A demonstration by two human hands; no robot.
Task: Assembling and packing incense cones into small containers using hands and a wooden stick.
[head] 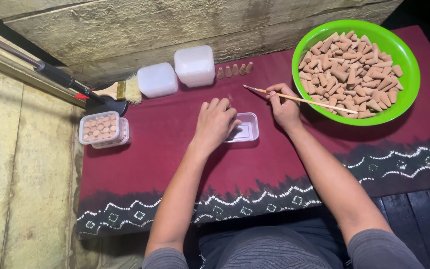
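A thin wooden stick with a dark tip (299,98) is pinched between the curled fingers of the right hand (283,107), its shaft reaching right over the rim of a round bright-green plastic bowl (407,74) heaped with small tan clay-coloured cones (349,69). The left hand (216,122) is laid, fingers bent, on the left edge of a small clear rectangular plastic tray (247,130); whether anything is pinched beneath those fingers cannot be told. The tray is set on a maroon cloth with a white patterned border (150,164), between the two hands. Far of the tray, a short row of four upright tan cones (235,70) is lined up on the cloth. Just left of that row, two closed white translucent plastic boxes (177,72) are placed side by side. Farther left, a flat brush with pale bristles (125,90) is seen. Near the cloth's left edge, clear lidded containers packed with cones (103,129) are stacked.
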